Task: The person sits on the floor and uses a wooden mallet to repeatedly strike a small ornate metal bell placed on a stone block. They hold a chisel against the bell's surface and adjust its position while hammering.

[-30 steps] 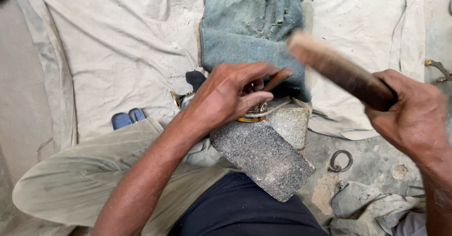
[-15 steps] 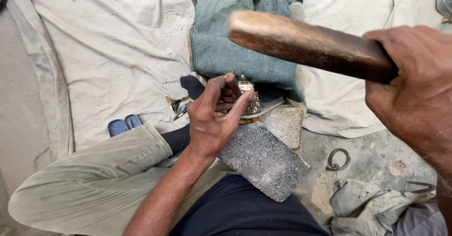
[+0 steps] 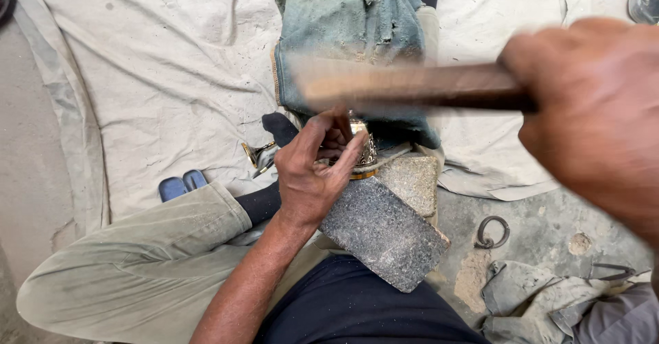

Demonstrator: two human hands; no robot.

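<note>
My left hand point(image 3: 317, 172) grips a small ornate brass piece point(image 3: 365, 153) and holds it down on the top of a grey stone block point(image 3: 384, 231). My right hand point(image 3: 594, 111) is raised close to the camera, closed around a brown wooden mallet point(image 3: 412, 87) that shows as a motion blur above the brass piece. The head end of the mallet is too blurred to make out. A second, lighter stone point(image 3: 412, 179) sits just behind the grey block.
A folded blue-green cloth point(image 3: 350, 35) lies beyond the stones on a pale sheet point(image 3: 151, 83). A small brass part point(image 3: 255, 155) rests left of my left hand. A metal ring point(image 3: 492, 232) lies on the concrete floor at right, near crumpled rags point(image 3: 542, 303).
The mallet has swung from a raised, tilted position to level and blurred above the brass piece. My right hand has come nearer the camera. My left hand keeps hold of the piece.
</note>
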